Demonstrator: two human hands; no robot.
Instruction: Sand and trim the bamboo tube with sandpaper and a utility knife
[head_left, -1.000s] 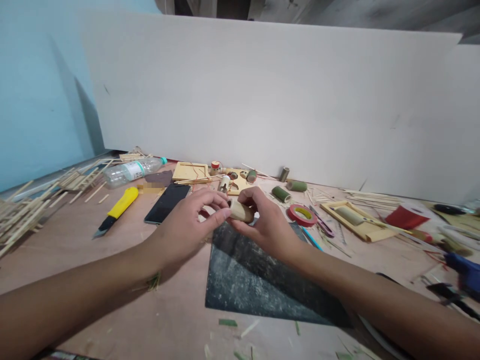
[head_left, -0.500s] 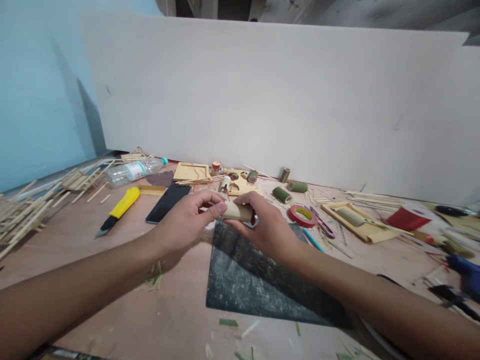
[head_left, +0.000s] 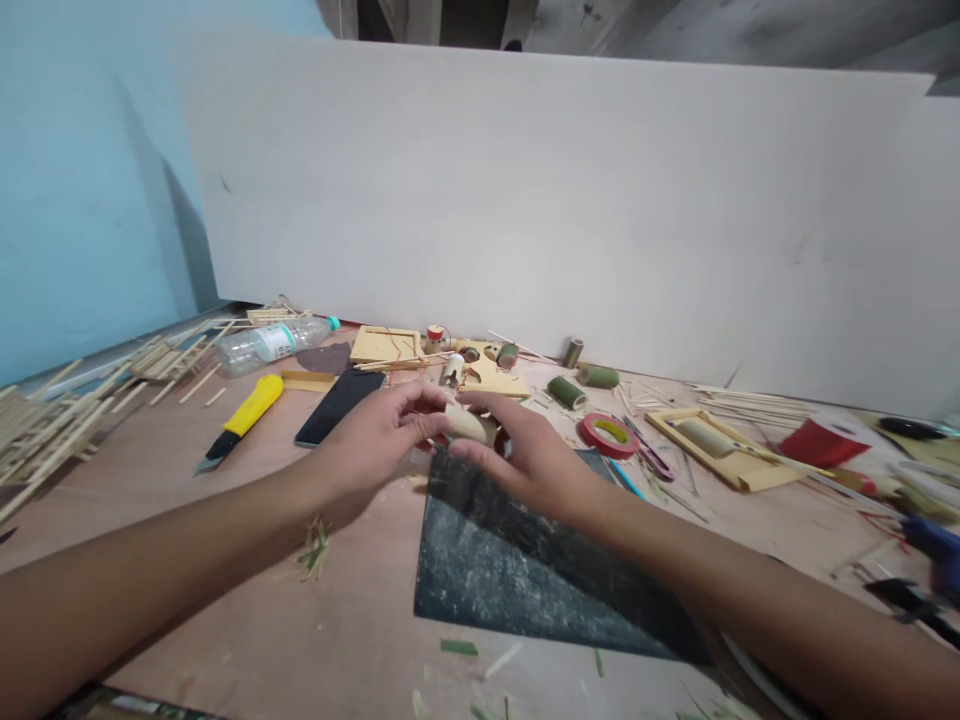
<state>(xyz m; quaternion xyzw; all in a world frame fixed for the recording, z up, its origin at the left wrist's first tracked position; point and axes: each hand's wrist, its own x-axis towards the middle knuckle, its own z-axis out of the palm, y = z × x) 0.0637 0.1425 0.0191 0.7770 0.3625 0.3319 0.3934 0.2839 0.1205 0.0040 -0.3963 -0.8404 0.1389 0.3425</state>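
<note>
Between my two hands is a short, pale bamboo tube [head_left: 469, 424], held just above the far edge of a dark, dusty sheet [head_left: 495, 560]. My left hand [head_left: 386, 425] grips its left end with thumb and fingers. Around the right end are the fingers of my right hand [head_left: 525, 445], which cover much of it. A black phone [head_left: 341, 405] lies on the table beside my left hand. Past the hands stands a small white-topped bamboo piece [head_left: 453, 370] near a pale wooden board [head_left: 495, 378].
To the left lie a yellow utility knife [head_left: 244, 418], a plastic bottle [head_left: 270, 342] and thin wooden sticks [head_left: 67, 430]. Right of my hands are red tape [head_left: 607, 436], green bamboo pieces [head_left: 566, 392], a wooden frame [head_left: 724, 450] and a blue glue gun [head_left: 934, 545]. A white panel [head_left: 540, 200] stands behind.
The bamboo tube has turned and tilted slightly in my hands, with its right end lower. Both hands still hold it in nearly the same place.
</note>
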